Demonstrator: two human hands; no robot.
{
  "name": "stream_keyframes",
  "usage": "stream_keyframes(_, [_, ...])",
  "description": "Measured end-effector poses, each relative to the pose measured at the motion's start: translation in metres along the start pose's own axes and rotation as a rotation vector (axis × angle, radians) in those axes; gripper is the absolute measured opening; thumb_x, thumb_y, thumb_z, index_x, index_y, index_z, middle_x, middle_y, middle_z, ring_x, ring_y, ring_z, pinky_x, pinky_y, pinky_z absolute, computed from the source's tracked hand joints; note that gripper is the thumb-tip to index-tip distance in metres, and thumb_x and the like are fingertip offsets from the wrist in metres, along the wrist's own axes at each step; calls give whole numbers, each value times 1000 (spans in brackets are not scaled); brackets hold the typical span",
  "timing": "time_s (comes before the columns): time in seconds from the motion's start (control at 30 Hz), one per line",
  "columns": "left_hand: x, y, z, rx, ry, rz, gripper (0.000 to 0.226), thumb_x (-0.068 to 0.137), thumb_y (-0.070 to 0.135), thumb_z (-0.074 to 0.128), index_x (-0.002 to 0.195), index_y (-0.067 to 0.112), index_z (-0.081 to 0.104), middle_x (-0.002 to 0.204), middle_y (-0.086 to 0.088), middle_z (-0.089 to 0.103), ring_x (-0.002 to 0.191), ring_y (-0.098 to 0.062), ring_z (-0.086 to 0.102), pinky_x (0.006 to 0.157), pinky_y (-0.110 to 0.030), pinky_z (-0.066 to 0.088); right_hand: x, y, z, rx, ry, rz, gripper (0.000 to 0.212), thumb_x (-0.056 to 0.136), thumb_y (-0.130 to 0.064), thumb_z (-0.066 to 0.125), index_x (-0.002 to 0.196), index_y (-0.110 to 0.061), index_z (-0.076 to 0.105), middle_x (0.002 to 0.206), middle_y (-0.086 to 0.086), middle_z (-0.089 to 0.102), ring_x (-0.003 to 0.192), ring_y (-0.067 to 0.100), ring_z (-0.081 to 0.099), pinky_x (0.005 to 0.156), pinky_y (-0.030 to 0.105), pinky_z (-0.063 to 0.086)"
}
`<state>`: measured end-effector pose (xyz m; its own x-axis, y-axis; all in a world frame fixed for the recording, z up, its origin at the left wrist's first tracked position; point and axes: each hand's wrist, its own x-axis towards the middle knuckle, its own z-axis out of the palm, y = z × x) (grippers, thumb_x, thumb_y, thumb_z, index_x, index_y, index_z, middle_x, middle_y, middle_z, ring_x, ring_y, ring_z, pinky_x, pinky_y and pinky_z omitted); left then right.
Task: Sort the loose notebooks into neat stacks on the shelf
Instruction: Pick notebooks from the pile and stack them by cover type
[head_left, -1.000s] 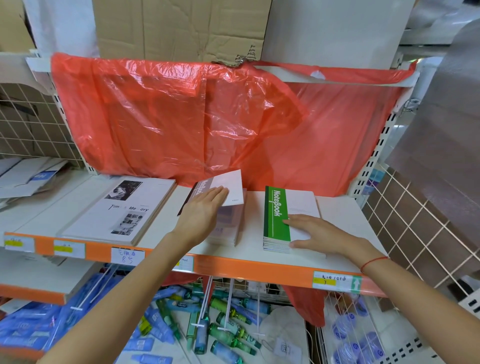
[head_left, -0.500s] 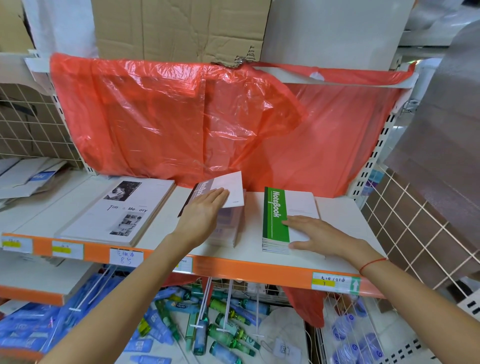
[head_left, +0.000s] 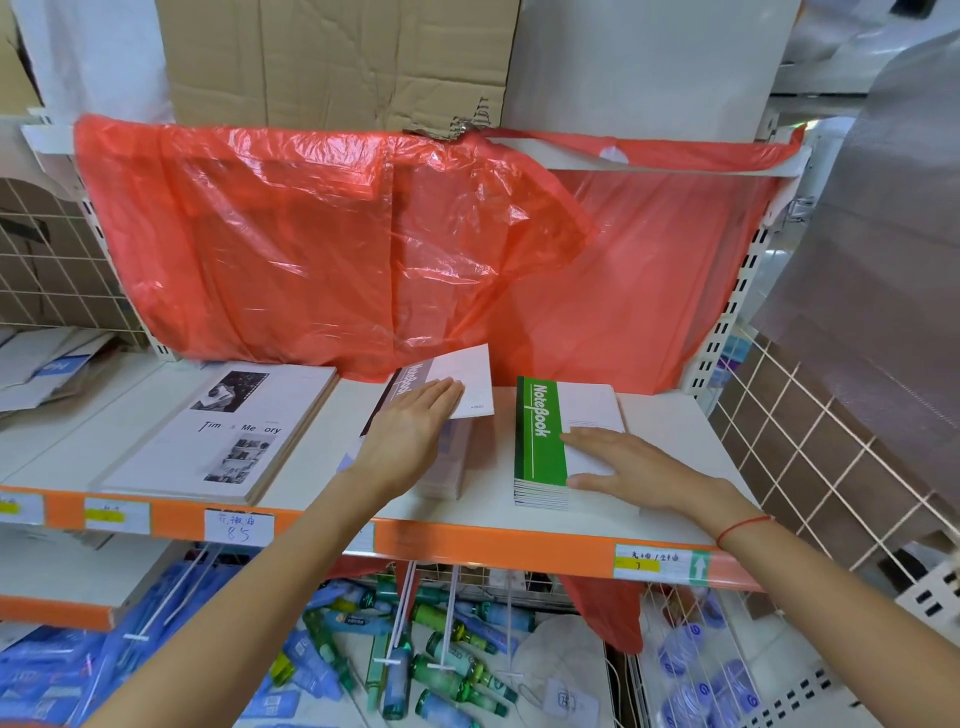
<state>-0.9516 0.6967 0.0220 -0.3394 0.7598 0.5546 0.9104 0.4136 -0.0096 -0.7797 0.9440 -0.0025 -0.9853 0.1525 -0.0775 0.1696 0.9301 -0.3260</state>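
Note:
A stack of green-and-white notebooks (head_left: 540, 431) lies on the white shelf (head_left: 670, 467) at the right. My right hand (head_left: 618, 467) rests flat on its top cover with straight fingers. To the left lies a stack of grey-spined notebooks, its top notebook (head_left: 467, 376) turned askew with a corner sticking out toward the back. My left hand (head_left: 410, 431) lies flat on this top notebook, fingers straight. Further left a stack of large white albums (head_left: 228, 431) with photos on the cover lies on the same shelf.
Red plastic sheeting (head_left: 363, 249) hangs behind the shelf, under a cardboard box (head_left: 337, 57). An orange price strip (head_left: 493, 545) runs along the shelf's front edge. Below hang blue packets (head_left: 52, 670) and green bottles (head_left: 447, 675). A wire grid (head_left: 831, 467) stands at the right.
Both hands stay on their stacks. My right hand's fingers have shifted slightly on the green notebook cover. The stacks have not visibly moved.

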Motion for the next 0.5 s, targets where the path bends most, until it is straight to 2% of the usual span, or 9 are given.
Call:
stream_keyframes(0.03, [3, 3, 0, 3, 2, 14, 66, 48, -22, 72, 111, -2, 67, 108, -17, 69, 92, -34, 69, 65, -40, 57, -3, 0, -5, 14, 41, 14, 79, 81, -71, 40, 147, -30, 28, 155, -5, 25, 142, 8, 19, 118, 30, 12])
stream_keyframes(0.1, [11, 9, 1, 21, 10, 46, 63, 50, -22, 69, 109, -3, 67, 107, -19, 69, 91, -35, 69, 66, -41, 57, -9, 4, -15, 2, 119, 50, 63, 91, -53, 46, 146, -26, 32, 154, -1, 27, 142, 11, 23, 118, 30, 15])
stream_keyframes(0.17, [20, 19, 5, 34, 6, 93, 55, 56, -19, 60, 109, -4, 67, 106, -20, 69, 91, -36, 69, 69, -42, 57, -17, 11, -26, -11, 161, 102, 57, 95, -46, 46, 145, -23, 35, 153, 0, 29, 141, 13, 25, 117, 32, 17])
stream_keyframes(0.3, [38, 47, 18, 41, -22, 180, 51, 62, -15, 55, 110, -4, 66, 108, -22, 68, 93, -37, 68, 72, -43, 56, -32, 20, -40, -45, 224, 143, 52, 96, -40, 47, 143, -20, 39, 151, 2, 34, 139, 15, 30, 115, 29, 18])
stream_keyframes(0.4, [51, 75, 28, 40, -84, 256, 65, 46, -19, 68, 110, -5, 65, 107, -22, 68, 93, -36, 68, 72, -44, 57, -40, 26, -43, -59, 250, 176, 53, 96, -43, 46, 143, -20, 40, 150, 4, 36, 139, 18, 32, 115, 39, 24])
stream_keyframes(0.5, [56, 98, 41, 55, -147, 292, 66, 37, -14, 72, 102, -2, 67, 96, -17, 69, 85, -31, 68, 66, -34, 57, -47, 32, -42, -77, 276, 208, 53, 96, -43, 46, 142, -18, 41, 150, 5, 37, 138, 18, 33, 114, 43, 25])
